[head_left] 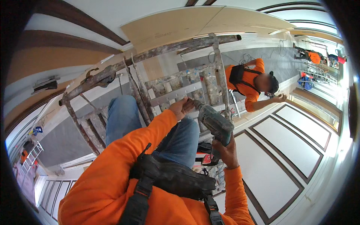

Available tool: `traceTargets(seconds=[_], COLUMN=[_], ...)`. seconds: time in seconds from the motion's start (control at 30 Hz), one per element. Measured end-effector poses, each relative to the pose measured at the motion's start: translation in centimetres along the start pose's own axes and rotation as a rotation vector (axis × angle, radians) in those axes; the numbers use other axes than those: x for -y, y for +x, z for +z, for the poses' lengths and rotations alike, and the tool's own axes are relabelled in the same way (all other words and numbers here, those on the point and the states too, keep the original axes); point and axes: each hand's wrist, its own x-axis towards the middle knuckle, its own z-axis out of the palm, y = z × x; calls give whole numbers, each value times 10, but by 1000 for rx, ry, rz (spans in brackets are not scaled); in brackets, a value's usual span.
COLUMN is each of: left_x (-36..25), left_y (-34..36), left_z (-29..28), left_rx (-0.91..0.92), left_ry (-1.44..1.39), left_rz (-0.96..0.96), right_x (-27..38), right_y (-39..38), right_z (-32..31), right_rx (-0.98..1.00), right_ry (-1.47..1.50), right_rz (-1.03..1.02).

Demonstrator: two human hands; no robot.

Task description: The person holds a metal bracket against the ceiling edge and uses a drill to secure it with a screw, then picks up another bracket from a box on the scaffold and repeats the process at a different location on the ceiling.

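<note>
My right hand (227, 152) is wrapped around the handle of a dark green, dusty power drill (215, 123). The drill points up and to the left, away from my body. At its front end my left hand (181, 107) has its fingers drawn together close by the chuck; whatever lies between them is too small to make out. Just past my left hand runs a flat grey metal strip (176, 95), crossing the scaffold's paint-spattered platform (212, 88). My bent knees, in blue jeans, rest against the frame.
Rusty scaffold tubes (150, 56) surround me. A co-worker (249, 84) in orange stands below at the right, one arm stretched toward the panelled wall (279, 146). Large tan boards (202, 24) lean beyond the scaffold. Farther off are other people and a ladder (33, 154).
</note>
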Motion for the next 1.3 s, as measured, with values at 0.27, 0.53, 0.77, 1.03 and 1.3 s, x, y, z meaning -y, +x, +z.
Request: traceTargets(seconds=[0.27,0.53,0.77,1.03,1.3], left_x=[-12,-5,-5,0,2], left_y=[1,8,30,45,46], left_z=[14,2,-7,13,10], left_rx=[-23,166,274,67,25], left_ry=[64,128,134,28,-5], left_rz=[-40,-98,-170,-153,-138], right_x=[5,-8,16,16,37], right_y=[-8,-10,-4,13,28], right_z=[21,13,20,33,25], right_rx=[-119,-57,-42,-68,-87], right_ry=[36,-94,-410,-331,-375], right_rz=[-109,-150,-229,-149,-19])
